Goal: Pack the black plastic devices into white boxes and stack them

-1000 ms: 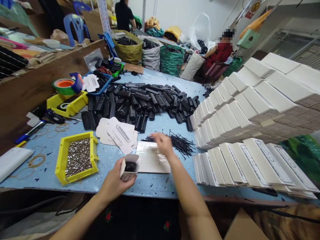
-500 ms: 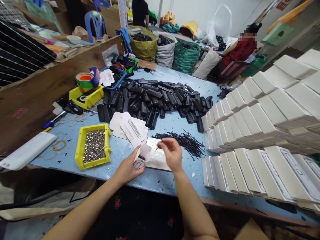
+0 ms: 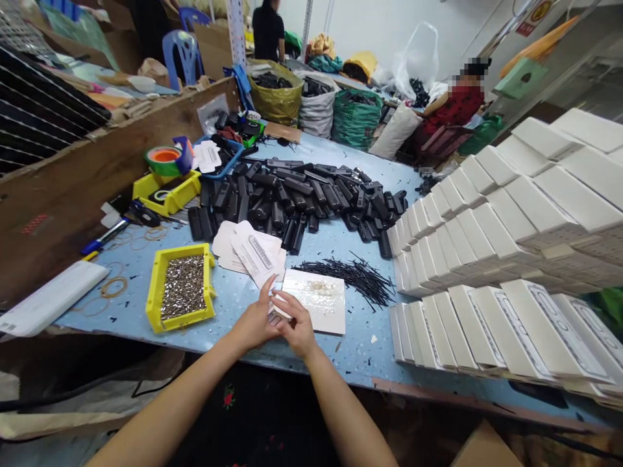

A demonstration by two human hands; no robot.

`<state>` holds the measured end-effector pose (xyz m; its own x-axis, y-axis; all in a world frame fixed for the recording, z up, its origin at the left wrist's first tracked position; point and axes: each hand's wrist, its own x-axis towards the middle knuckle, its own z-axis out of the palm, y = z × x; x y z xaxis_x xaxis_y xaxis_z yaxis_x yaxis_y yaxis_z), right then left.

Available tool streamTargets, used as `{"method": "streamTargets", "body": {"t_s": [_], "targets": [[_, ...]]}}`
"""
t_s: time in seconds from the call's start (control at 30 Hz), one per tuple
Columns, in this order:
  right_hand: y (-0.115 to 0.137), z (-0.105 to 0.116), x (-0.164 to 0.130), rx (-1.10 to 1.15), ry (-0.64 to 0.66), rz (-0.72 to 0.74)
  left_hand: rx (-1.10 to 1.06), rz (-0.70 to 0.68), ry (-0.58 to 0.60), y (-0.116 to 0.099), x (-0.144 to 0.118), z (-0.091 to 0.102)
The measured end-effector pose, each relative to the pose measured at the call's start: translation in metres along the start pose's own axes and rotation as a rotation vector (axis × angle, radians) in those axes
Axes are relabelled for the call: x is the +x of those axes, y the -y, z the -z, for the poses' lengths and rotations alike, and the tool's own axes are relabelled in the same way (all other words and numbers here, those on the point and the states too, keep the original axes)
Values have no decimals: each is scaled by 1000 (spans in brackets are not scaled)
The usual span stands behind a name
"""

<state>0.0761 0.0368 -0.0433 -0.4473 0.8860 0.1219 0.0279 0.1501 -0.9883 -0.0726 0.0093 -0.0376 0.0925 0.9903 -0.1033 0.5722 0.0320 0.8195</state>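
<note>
A small white printed box [image 3: 275, 317] is held low over the near part of the table, mostly covered by fingers. My left hand [image 3: 254, 326] is wrapped round its left side. My right hand [image 3: 298, 329] grips the box from the right, fingers bent over its top end. To the right of the hands lies a flat white box [image 3: 331, 318] with small shiny bits on top. Behind it is a heap of thin black sticks [image 3: 365, 279]. White printed cards [image 3: 256, 250] are spread just beyond my left hand.
A yellow bin [image 3: 152, 292] of small metal parts stands at left. Black plastic pieces [image 3: 302, 188] pile across the back. Stacked white boxes [image 3: 487, 220] wall off the right. Rubber bands [image 3: 114, 287] and tape [image 3: 163, 160] lie left. A person in red [image 3: 457, 104] sits behind.
My right hand has moved left from above the flat white box onto the small box. The small box's raised flap no longer shows. The view has shifted slightly.
</note>
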Motion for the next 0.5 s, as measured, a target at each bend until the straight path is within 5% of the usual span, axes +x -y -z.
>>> {"method": "streamTargets", "body": {"t_s": [0.2,0.4,0.5], "targets": [[6,-5,0,29,-93,-108,42,30,17,-6,-1,-1],[5,-5,-5,-291,-31,197,-74,-28,29,5,-2,3],[3,-9,-20,-442,2,165,-121,15,-119,-1,-3,0]]}}
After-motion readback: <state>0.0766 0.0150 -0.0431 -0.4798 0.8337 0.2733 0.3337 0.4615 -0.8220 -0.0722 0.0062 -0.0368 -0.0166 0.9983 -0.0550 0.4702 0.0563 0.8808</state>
